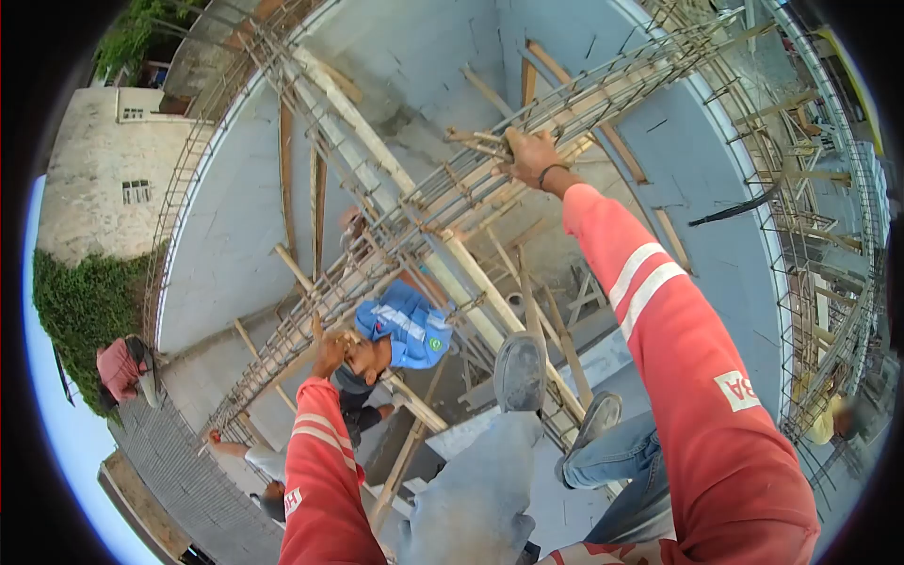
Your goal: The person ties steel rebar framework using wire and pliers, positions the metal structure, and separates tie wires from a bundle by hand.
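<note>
A long rebar cage point(461, 193), made of steel bars tied with stirrups, crosses the view diagonally from lower left to upper right. My right hand point(533, 158), with a dark band at the wrist, is closed around its upper part. Short brownish pieces point(478, 142) stick out beside those fingers; what they are is unclear. Lower down, my left hand point(329, 356) is closed at the cage's lower left stretch, its grip partly hidden. My shoes point(521, 372) stand by a narrow wooden form board point(476, 287) that runs under a crossing cage.
Below me, a person in a blue shirt point(405, 325) is close to my left hand. Another person's arm point(229, 446) reaches up at lower left. Wooden props point(527, 292) stand far below between grey walls point(221, 207). More rebar cages point(753, 151) line the right edge.
</note>
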Demonstrator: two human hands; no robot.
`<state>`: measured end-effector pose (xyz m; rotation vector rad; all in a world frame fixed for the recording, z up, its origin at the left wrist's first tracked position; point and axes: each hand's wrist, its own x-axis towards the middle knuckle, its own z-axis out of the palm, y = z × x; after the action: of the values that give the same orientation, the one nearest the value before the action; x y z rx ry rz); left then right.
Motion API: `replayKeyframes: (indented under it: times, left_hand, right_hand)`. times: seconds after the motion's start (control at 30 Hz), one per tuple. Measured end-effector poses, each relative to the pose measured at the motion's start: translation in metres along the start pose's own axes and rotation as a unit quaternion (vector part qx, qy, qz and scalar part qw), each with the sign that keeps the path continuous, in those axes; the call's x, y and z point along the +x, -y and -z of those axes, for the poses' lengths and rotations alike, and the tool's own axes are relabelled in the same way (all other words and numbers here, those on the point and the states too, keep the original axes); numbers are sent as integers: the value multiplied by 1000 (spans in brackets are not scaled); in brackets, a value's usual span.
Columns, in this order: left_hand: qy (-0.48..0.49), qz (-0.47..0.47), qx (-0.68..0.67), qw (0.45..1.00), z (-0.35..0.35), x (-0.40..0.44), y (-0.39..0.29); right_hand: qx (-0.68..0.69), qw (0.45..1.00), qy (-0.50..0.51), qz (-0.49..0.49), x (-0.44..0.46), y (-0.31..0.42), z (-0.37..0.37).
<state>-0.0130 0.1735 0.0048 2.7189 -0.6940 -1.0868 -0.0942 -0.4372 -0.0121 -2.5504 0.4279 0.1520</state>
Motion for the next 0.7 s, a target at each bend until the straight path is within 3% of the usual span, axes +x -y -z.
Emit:
replayKeyframes:
  times: [0.07,0.13,0.17,0.23,0.3,0.33,0.37,0.43,0.47,0.5,0.6,0.7]
  left_hand:
    - [-49,-21,31,998,-25,2,48]
    - [-81,-25,23,996,-9,30,37]
    - [-56,-5,10,998,15,11,-11]
    - [-26,19,3,999,27,-9,-35]
    - [26,-38,68,997,37,2,-18]
    - [-30,-130,144,981,37,1,-12]
    - [-30,-137,156,978,50,-6,-45]
    - [-117,91,-21,989,64,-29,-165]
    - [-142,3,-15,990,62,-20,-173]
    - [-142,-6,-14,990,64,-16,-199]
    - [-176,-150,-13,973,70,5,-281]
    - [-162,-230,-50,958,59,62,-310]
  right_hand:
    - [15,1000,-23,16,-8,1,-2]
    - [12,997,-71,26,-2,1,10]
    - [25,998,-53,22,-6,2,11]
    - [47,998,-32,16,-16,4,0]
    - [35,998,-49,26,-14,0,0]
    - [40,998,-23,31,-15,-1,6]
    - [47,998,-34,24,-17,-1,8]
    - [69,997,0,34,-14,-6,17]
    - [69,997,-26,36,-18,-4,19]
    - [66,997,-32,30,-18,-2,23]
    - [159,985,-45,-40,-25,4,19]
    - [129,935,-330,-3,-39,-3,10]
